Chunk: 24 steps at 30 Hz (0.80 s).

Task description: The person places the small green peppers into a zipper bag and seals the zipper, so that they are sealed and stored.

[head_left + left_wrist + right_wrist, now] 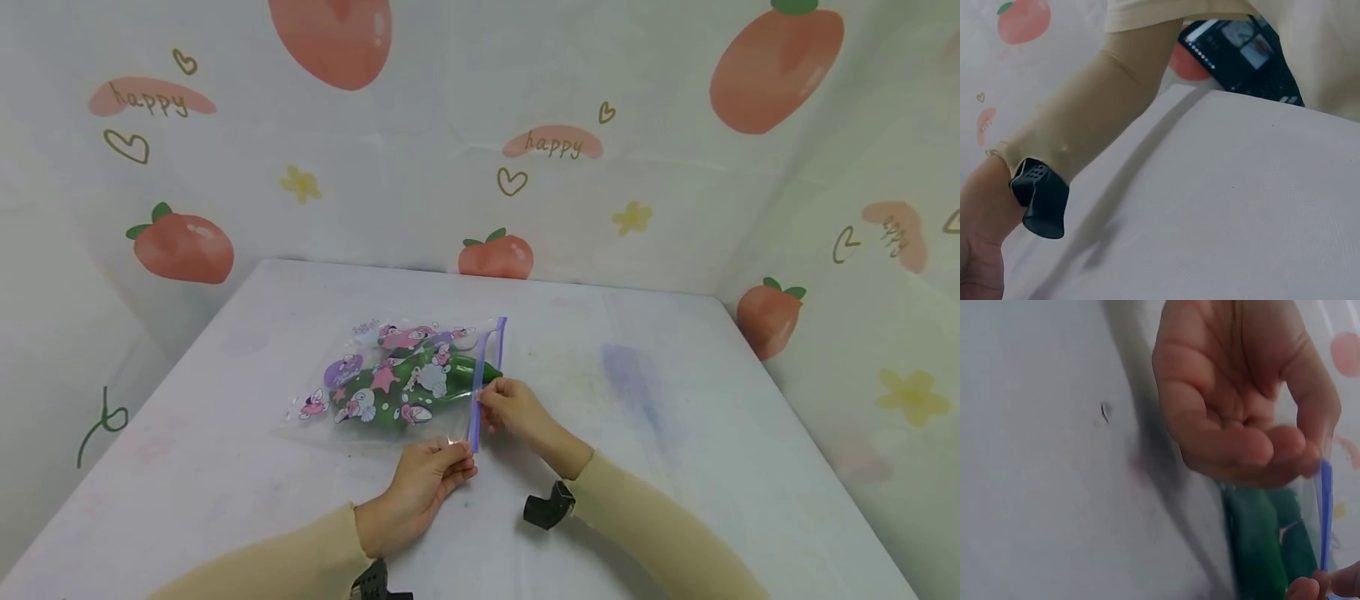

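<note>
A clear zip bag [307, 421] printed with pink and purple sea motifs lies on the white table, its purple zip strip [476, 425] towards the right. Inside are glossy green things [461, 379], one with a tapered tip by the bag's mouth; print partly hides them and their kind is unclear. My left hand [416, 492] pinches the bag's near corner beside the strip. Higher up, my right hand [521, 412] pinches the strip between thumb and curled fingers. The right wrist view shows that hand [1229, 394] close up, at the end of the purple strip [1326, 512].
The white table [675, 500] meets a cloth backdrop [420, 167] printed with fruit, hearts and flowers. A black wrist camera [549, 505] hangs under the right sleeve. A dark laptop-like device [1241, 59] shows beyond the table edge in the left wrist view.
</note>
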Available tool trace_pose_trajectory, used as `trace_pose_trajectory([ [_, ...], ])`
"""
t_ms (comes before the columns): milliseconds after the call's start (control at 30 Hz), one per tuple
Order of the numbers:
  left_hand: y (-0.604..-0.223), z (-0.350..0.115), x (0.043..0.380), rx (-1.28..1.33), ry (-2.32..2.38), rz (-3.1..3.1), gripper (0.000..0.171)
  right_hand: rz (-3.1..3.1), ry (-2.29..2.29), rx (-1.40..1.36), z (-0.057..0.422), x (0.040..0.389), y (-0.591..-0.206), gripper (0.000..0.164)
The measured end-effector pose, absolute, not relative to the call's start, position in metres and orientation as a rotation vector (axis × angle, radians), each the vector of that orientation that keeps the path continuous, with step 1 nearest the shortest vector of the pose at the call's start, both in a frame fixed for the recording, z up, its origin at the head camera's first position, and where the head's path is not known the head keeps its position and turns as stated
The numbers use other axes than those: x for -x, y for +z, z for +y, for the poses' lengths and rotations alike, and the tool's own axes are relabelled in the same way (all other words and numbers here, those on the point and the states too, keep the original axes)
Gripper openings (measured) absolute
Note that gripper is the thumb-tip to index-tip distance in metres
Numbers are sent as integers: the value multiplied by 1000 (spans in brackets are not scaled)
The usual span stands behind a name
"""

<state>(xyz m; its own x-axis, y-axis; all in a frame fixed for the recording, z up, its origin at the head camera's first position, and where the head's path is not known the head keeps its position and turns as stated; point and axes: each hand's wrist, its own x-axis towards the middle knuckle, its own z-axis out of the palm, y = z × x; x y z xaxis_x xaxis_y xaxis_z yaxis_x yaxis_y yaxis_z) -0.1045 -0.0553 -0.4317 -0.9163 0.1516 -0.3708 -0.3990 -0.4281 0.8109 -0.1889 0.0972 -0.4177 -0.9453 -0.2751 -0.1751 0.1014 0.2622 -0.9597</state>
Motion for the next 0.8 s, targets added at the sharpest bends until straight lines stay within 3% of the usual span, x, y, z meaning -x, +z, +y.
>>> trace_pose_trajectory([
  [400, -429, -53, 100, 329, 2347, 1456, 16, 2251, -1709, 63, 99, 207, -412, 15],
  [800, -435, -52, 102, 313, 2335, 1451, 17, 2321, -1622, 151, 102, 225, -412, 16],
])
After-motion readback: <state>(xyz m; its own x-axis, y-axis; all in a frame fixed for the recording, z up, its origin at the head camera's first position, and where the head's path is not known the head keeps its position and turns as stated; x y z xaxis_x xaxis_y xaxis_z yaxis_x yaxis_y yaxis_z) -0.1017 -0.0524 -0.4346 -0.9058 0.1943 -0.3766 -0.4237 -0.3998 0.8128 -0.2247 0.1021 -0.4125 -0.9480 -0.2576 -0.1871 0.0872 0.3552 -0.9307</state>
